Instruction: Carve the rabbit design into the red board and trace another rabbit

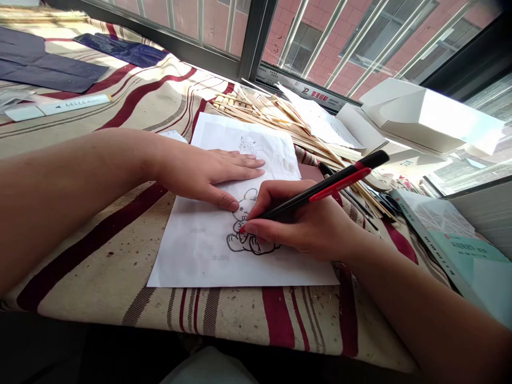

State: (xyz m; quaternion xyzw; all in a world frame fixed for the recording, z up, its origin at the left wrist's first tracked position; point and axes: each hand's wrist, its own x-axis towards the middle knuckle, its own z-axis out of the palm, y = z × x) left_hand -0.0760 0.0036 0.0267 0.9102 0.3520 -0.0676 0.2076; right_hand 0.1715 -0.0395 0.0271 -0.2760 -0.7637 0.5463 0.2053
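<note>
My left hand (204, 173) lies flat on a white paper sheet (192, 261), its fingers spread and holding nothing. My right hand (296, 221) grips a black and red pen (332, 184), with the tip touching the sheet at a cartoon figure drawn in dark line (250, 237). The fingers of that hand hide part of the figure. Beneath and beyond this sheet lies a second white sheet (276, 154) with a small printed cartoon figure (248, 146).
A striped cream and maroon cloth (100, 282) covers the table. Thin wooden sticks (288, 125) lie in a heap at the back, beside a white cardboard box (424, 114). Books (452, 245) sit at the right, dark paper (44, 61) at the far left, and a barred window behind.
</note>
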